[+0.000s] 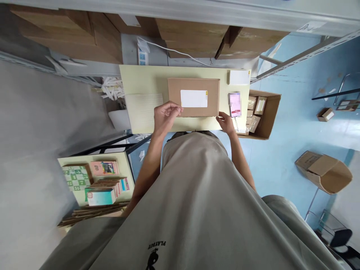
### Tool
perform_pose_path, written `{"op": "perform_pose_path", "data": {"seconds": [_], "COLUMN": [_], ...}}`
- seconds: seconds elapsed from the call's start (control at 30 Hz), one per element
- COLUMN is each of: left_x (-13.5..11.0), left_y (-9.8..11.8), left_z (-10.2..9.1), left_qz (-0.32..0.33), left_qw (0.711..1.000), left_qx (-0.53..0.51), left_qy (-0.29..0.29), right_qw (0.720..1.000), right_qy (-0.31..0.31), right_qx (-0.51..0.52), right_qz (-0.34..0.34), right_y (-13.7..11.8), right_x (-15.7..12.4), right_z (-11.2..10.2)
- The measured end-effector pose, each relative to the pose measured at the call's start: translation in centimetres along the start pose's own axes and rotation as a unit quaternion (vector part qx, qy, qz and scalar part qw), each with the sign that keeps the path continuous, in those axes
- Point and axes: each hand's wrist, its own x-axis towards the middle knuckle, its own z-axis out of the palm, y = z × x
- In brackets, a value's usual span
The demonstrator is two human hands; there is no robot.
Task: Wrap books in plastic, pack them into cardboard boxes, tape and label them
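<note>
A flat brown cardboard parcel (194, 87) with a white label (194, 98) lies on the pale yellow table (140, 80). My left hand (165, 116) is at the parcel's near left corner, its fingers pinched together at the label's lower left edge; what they pinch is too small to make out. My right hand (225, 122) rests on the parcel's near right corner, fingers curled on the edge.
A phone (235, 104) and a white pad (239, 77) lie right of the parcel. An open carton (267, 114) of small packets stands at the table's right end. A side table (98, 180) with books is at lower left. Cardboard boxes (323, 170) lie on the blue floor.
</note>
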Motion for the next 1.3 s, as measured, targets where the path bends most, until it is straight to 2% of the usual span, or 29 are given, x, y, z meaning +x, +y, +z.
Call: {"op": "perform_pose_path", "data": {"seconds": [0.23, 0.33, 0.47, 0.53, 0.63, 0.77, 0.97, 1.3], "left_x": [0.1, 0.2, 0.1, -0.1, -0.5, -0.9, -0.7, -0.2], "left_y": [0.0, 0.1, 0.7, 1.4, 2.8, 4.1, 3.5, 3.1], "left_z": [0.5, 0.5, 0.7, 0.9, 1.2, 1.4, 1.6, 1.4], "left_qz": [0.023, 0.034, 0.04, 0.039, 0.053, 0.12, 0.199, 0.225], "left_qw": [0.999, 0.998, 0.998, 0.999, 0.998, 0.991, 0.978, 0.972], "left_qx": [0.029, 0.043, 0.039, 0.036, 0.032, 0.035, 0.06, 0.063], "left_qy": [0.01, 0.015, 0.007, 0.001, -0.015, -0.046, -0.028, -0.017], "right_qw": [0.999, 0.998, 0.991, 0.991, 0.985, 0.972, 0.953, 0.947], "right_qy": [-0.017, 0.014, 0.078, 0.058, -0.003, -0.041, -0.054, -0.049], "right_qx": [-0.027, -0.055, -0.058, -0.013, 0.072, 0.148, 0.226, 0.236], "right_qz": [-0.025, -0.035, -0.093, -0.12, -0.159, -0.178, -0.196, -0.213], "right_y": [-1.1, -2.6, -6.9, -9.8, -13.8, -16.9, -17.7, -18.0], "right_x": [-0.3, -0.9, -2.7, -4.0, -5.6, -6.0, -4.9, -3.8], "right_z": [-1.6, -2.2, -2.4, -1.9, -0.6, 1.5, 3.0, 3.6]}}
